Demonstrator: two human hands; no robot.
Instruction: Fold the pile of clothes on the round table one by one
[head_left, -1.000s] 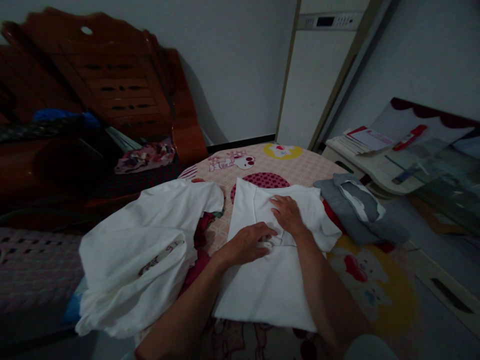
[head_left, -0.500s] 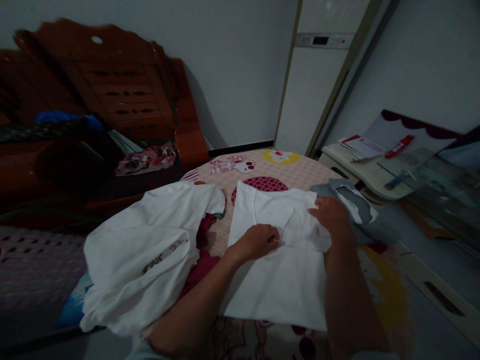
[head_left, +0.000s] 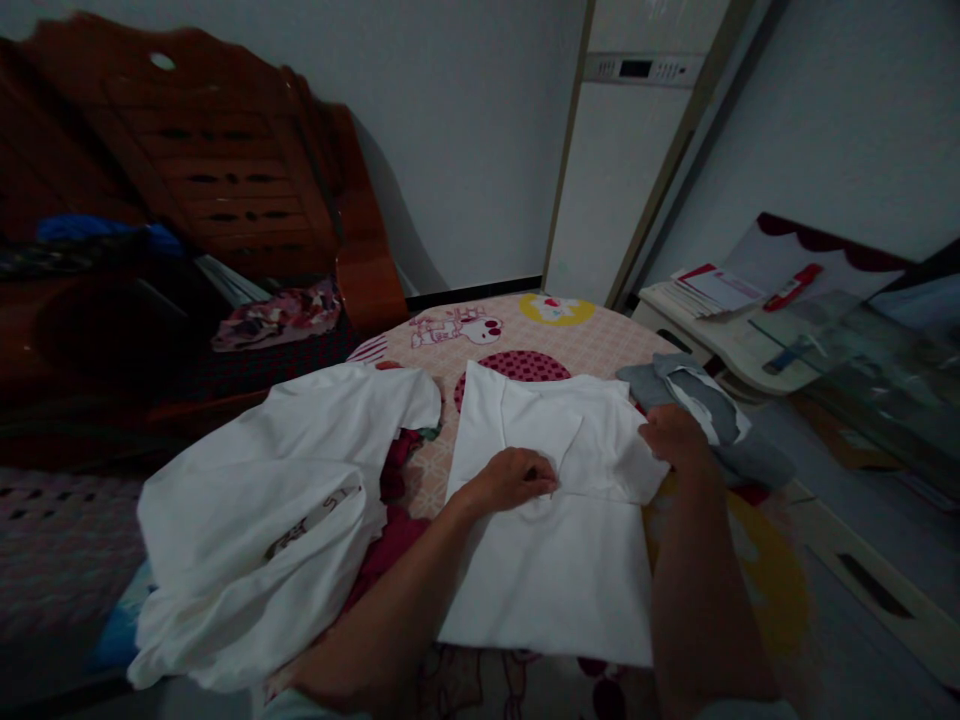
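A white shirt (head_left: 555, 580) lies partly folded on the round table, its upper part layered over the body panel. My left hand (head_left: 517, 478) rests on the middle of it, fingers curled and thumb tip pinched against the cloth near the fold line. At the right edge, my right hand (head_left: 673, 436) grips the sleeve, and the cloth there is drawn outward and slightly lifted. Left of my left arm lies a second white shirt (head_left: 255, 500), loosely heaped, with dark print on it.
The patterned tablecloth (head_left: 435, 345) covers the round table. Grey clothing (head_left: 701, 400) sits at its right side, dark red cloth (head_left: 390, 550) at the left. Beyond are a wooden bench (head_left: 225, 190), a tall white air conditioner (head_left: 615, 180) and a side stand with papers (head_left: 712, 290).
My right hand has moved a little to the right, pulling the sleeve edge outward. My left hand stays on the shirt's middle. The view has shifted slightly.
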